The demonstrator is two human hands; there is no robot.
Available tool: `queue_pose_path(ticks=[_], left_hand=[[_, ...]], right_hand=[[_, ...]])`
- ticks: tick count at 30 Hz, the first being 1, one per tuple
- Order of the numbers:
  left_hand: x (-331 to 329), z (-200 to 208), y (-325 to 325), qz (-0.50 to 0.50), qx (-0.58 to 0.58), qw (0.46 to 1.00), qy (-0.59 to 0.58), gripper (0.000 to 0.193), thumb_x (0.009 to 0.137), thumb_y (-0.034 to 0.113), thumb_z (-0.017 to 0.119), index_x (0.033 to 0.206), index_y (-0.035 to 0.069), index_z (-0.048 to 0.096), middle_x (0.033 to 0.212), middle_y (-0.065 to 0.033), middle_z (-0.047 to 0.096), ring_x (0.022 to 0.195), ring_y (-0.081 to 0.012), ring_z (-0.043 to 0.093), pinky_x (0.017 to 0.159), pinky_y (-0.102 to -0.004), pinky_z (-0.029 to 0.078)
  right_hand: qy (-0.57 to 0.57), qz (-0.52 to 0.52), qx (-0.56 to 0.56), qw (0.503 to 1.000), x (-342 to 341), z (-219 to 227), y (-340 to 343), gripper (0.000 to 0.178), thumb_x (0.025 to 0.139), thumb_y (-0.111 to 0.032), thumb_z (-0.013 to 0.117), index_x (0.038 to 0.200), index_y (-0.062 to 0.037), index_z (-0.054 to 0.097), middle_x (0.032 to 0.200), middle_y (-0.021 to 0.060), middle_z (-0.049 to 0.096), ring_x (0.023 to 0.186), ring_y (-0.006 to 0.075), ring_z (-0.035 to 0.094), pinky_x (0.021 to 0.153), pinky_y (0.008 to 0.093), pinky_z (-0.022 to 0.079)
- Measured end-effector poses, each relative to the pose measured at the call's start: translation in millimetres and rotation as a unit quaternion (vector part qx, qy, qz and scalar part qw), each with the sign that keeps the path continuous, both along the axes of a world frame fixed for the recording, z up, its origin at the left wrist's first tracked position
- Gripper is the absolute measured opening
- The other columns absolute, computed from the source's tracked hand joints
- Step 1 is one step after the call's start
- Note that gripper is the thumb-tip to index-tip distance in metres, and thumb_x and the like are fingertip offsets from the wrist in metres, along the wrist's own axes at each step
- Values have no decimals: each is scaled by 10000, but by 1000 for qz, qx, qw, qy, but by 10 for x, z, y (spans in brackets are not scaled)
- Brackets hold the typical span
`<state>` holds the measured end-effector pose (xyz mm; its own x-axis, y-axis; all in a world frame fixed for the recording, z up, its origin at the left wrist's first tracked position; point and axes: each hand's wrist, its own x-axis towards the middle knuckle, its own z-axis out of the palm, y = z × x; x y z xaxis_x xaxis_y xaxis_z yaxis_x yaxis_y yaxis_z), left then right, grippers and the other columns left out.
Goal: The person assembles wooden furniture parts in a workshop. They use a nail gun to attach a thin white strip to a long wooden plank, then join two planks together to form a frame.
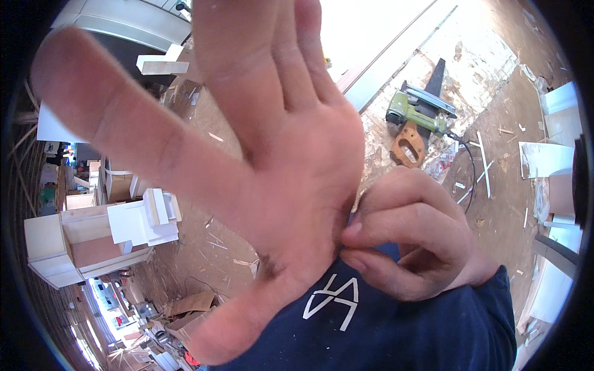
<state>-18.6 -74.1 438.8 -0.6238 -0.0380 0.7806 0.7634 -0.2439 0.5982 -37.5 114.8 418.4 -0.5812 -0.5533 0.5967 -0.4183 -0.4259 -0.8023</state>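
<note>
My left hand [297,167] fills the middle of the head view, palm toward me, with thumb and forefinger spread wide. The tops of its other fingers run past the upper edge. Beside the outer edge of that palm, near the heel, is my right hand [414,235], its thumb and finger pinched closed. Whether anything small is between those fingertips cannot be made out. Beyond my hands, a green nail gun [417,114] lies across a handsaw [408,145] with a wooden handle, on a stained board [476,68].
A black hose [473,173] trails from the nail gun. Wood scraps and debris litter the brown floor [504,204]. At left stand pale cabinet boxes [68,241] with white panels [133,222] on top. More white panels [544,161] line the right side; a cardboard box [189,309] sits lower left.
</note>
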Motion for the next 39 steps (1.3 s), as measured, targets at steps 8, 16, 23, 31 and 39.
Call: queue_pose_path(ticks=[8, 16, 23, 31, 39], left_hand=[[3, 115, -11, 46, -82, 994, 48, 932, 979, 784, 199, 1453, 23, 454, 962, -87, 473, 857, -194, 408, 865, -386, 369], [-25, 158, -61, 55, -111, 989, 78, 932, 982, 780, 200, 1445, 14, 459, 920, -78, 478, 815, -186, 411, 840, -382, 380], [-20, 201, -88, 57, -126, 986, 92, 933, 984, 778, 202, 1438, 6, 464, 883, -70, 482, 779, -178, 414, 818, -378, 390], [-10, 220, -95, 61, -137, 983, 104, 934, 987, 774, 203, 1430, -4, 470, 840, -61, 487, 737, -170, 417, 794, -374, 401], [-43, 189, -137, 59, -159, 980, 106, 936, 989, 771, 205, 1422, -13, 475, 798, -52, 491, 695, -161, 420, 769, -369, 412]], right_hand=[[-34, 12, 30, 999, -38, 156, 39, 244, 749, 48, 831, 977, 54, 747, 925, 163, 686, 808, 219, 674, 694, 281, 523], [4, 8, 50, 999, -75, 179, 75, 210, 782, 47, 813, 981, 42, 746, 929, 163, 689, 779, 221, 695, 666, 287, 540], [55, -23, 31, 998, -35, 153, 35, 194, 773, 8, 818, 941, 39, 726, 917, 158, 670, 752, 237, 670, 642, 308, 526], [77, -13, 11, 997, -46, 98, -51, 170, 823, -55, 785, 930, 32, 686, 897, 143, 643, 717, 230, 624, 613, 303, 491], [18, 20, -5, 1000, 3, 0, -39, 216, 900, -184, 743, 884, 11, 652, 884, 141, 623, 730, 221, 614, 631, 322, 485]])
